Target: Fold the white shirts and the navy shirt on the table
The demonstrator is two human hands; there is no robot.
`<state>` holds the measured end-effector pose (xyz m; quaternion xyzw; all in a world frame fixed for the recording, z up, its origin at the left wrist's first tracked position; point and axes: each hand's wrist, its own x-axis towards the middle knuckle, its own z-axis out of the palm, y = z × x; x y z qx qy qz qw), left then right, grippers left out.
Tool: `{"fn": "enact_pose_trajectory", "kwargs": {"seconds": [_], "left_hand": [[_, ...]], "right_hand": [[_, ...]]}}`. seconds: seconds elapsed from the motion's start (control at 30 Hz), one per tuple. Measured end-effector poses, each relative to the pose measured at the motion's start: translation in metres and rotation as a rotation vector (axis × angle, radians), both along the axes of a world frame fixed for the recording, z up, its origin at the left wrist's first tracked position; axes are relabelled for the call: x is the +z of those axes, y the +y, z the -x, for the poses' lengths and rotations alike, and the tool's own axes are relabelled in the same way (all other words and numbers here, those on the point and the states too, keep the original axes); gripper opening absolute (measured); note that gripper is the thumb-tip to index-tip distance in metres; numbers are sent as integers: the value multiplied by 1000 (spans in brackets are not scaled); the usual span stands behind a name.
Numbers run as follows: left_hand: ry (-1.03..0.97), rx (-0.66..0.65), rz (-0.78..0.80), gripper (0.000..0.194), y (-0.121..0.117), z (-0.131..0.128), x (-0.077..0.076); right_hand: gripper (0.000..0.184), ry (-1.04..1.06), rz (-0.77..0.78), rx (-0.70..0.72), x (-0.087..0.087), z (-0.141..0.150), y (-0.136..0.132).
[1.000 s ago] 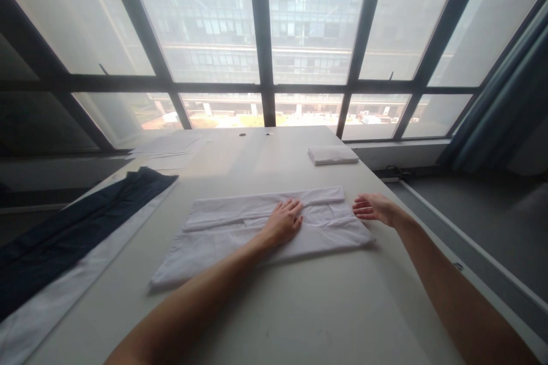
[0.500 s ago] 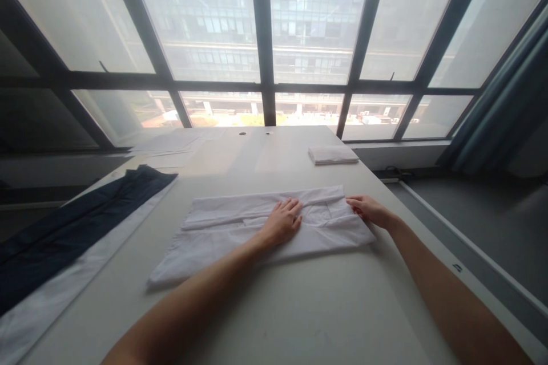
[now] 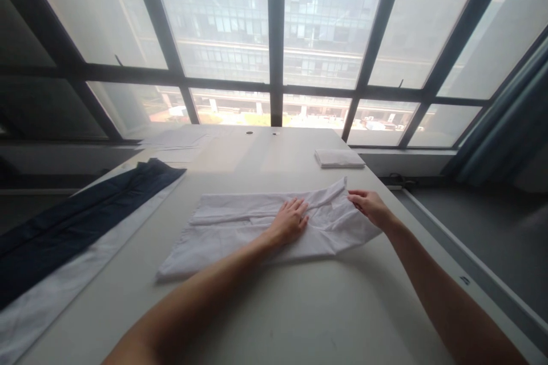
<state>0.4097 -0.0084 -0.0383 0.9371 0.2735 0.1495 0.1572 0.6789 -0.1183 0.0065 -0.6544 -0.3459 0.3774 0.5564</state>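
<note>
A folded white cloth garment lies lengthwise across the table, with creases near its right end; its exact kind does not show. My left hand rests flat on the garment right of its middle, fingers stretched out. At the right end, my right hand pinches the garment's edge and holds it raised off the tabletop. The left part of the garment stays flat on the table.
The white table reaches to large windows. Left lie a dark garment and white cloth. A folded white cloth stack sits at the far right, papers at the far left. A blue curtain hangs at right.
My right hand has lifted the garment's right end off the table. My left hand stays pressed on the cloth. The whole view has shifted slightly.
</note>
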Motion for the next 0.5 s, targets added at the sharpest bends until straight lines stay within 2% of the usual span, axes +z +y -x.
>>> {"fn": "enact_pose_trajectory", "kwargs": {"seconds": [0.13, 0.2, 0.27, 0.33, 0.4, 0.5], "left_hand": [[-290, 40, 151, 49, 5, -8, 12], [-461, 83, 345, 47, 9, -12, 21], [-618, 120, 612, 46, 16, -13, 29], [-759, 138, 892, 47, 23, -12, 35], [-835, 174, 1103, 47, 30, -8, 37], [-838, 297, 1208, 53, 38, -3, 34]], "right_hand": [[38, -112, 1, -43, 27, 29, 12], [35, -178, 8, -42, 41, 47, 20], [32, -237, 15, -28, 51, 68, 30], [30, -291, 6, -1, 52, 91, 41], [27, -365, -20, 54, 45, 115, 53], [19, -520, -60, 239, 28, 145, 64]]}}
